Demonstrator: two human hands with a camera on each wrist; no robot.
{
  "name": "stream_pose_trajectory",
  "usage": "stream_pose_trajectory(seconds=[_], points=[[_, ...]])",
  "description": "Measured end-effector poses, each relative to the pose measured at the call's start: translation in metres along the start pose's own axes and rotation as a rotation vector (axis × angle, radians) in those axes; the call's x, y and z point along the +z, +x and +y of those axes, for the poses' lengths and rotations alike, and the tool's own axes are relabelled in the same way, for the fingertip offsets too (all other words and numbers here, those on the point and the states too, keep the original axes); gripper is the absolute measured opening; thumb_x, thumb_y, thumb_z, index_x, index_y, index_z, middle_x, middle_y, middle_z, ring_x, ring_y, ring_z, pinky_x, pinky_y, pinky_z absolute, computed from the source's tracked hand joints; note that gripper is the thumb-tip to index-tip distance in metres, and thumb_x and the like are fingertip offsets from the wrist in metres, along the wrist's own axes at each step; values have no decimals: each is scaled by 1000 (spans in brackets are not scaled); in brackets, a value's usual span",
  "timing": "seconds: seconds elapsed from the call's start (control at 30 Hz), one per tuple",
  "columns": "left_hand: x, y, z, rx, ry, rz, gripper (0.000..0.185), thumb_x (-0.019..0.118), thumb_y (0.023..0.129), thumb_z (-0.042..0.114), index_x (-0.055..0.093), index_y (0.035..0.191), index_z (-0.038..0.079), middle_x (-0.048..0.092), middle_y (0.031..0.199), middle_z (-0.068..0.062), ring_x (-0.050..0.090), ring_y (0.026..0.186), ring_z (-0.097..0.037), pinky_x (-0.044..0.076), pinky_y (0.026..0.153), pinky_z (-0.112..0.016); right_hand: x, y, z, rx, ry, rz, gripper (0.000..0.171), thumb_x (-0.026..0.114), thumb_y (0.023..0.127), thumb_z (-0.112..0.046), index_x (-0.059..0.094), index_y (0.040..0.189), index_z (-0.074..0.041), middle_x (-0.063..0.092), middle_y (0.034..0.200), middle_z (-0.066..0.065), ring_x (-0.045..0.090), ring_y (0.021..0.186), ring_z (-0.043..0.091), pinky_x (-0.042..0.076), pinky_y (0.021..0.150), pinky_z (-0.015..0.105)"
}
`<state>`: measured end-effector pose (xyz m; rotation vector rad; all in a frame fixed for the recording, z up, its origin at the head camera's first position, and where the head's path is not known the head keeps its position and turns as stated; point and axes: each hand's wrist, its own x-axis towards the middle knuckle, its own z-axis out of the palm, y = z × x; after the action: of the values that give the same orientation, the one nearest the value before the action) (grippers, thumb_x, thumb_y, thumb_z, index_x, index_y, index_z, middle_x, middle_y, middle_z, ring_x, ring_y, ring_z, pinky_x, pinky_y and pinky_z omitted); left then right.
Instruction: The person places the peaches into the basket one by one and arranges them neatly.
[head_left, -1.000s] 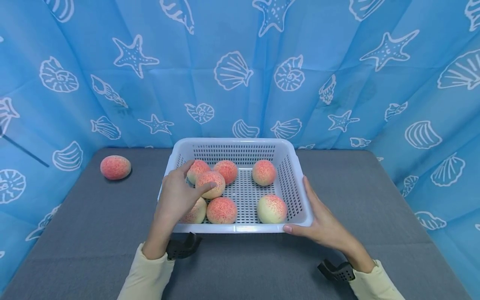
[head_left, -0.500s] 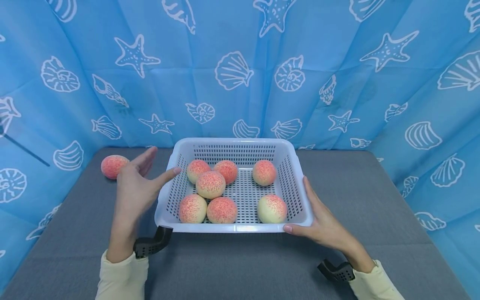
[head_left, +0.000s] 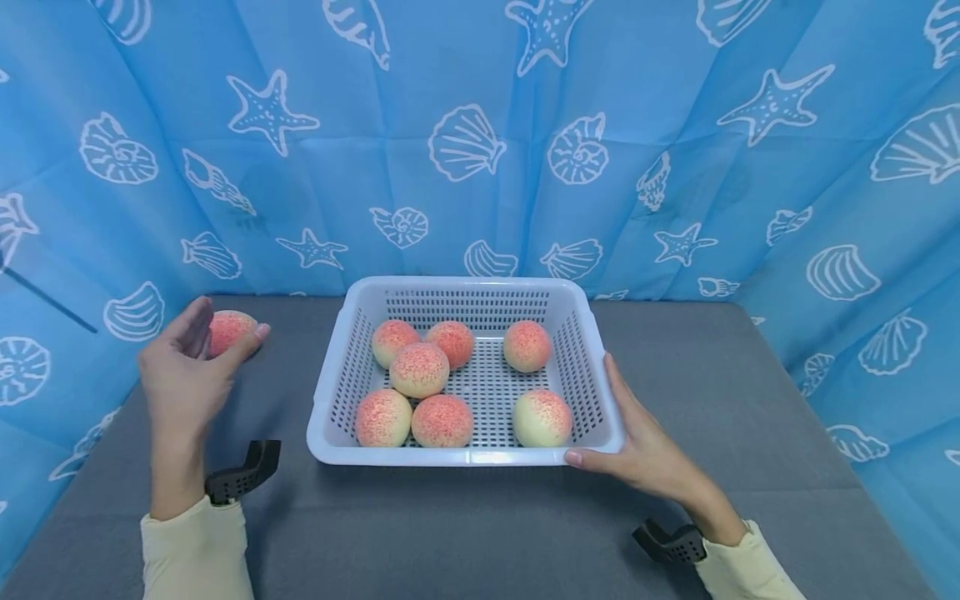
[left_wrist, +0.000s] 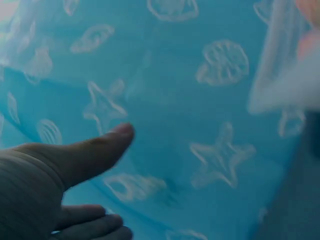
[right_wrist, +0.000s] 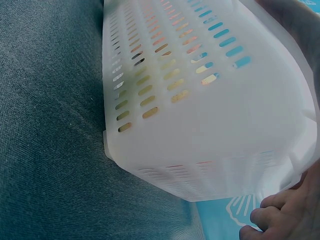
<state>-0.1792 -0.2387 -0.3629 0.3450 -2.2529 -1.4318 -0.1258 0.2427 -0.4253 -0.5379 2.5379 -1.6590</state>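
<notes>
My left hand [head_left: 183, 367] hovers by a lone red peach [head_left: 227, 332] at the far left of the table, thumb and fingers apart. The peach shows between them in the head view, partly hidden; in the left wrist view the thumb [left_wrist: 100, 152] and fingers have nothing between them. My right hand [head_left: 641, 446] holds the white plastic basket [head_left: 480, 457] at its front right corner, thumb on the front rim and fingers along the side. Several pink and yellow peaches lie in the basket, one peach [head_left: 419, 370] in the left cluster and another peach [head_left: 542, 418] near the right.
A grey cloth [head_left: 480, 533] covers the table. Behind it and at both sides hangs a blue curtain [head_left: 480, 225] with white shells and starfish. Black camera mounts sit on both wrists, such as the left mount [head_left: 243, 473].
My left hand has moved left from above the peaches in the basket, out over its left rim, to the lone peach. The right hand stays on the basket.
</notes>
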Motion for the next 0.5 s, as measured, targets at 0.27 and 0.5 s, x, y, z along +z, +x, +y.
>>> stream_pose_trajectory(seconds=[0.27,0.5], points=[[-4,36,-46,-48,108,34,85,80,88,35,36,157,11,36,161,-5,33,147,-21,28,118,-37,1,1,0,-7,6,1,129,90,77,-11,-5,164,-24,13,166,20,54,123,50,59,83,37],[-4,75,-81,-121,257,-109,99,73,92,45,15,161,5,18,165,-17,19,152,-33,25,118,-53,0,1,-2,3,-15,5,129,90,77,-13,-5,164,-23,12,167,20,55,122,48,58,83,35]])
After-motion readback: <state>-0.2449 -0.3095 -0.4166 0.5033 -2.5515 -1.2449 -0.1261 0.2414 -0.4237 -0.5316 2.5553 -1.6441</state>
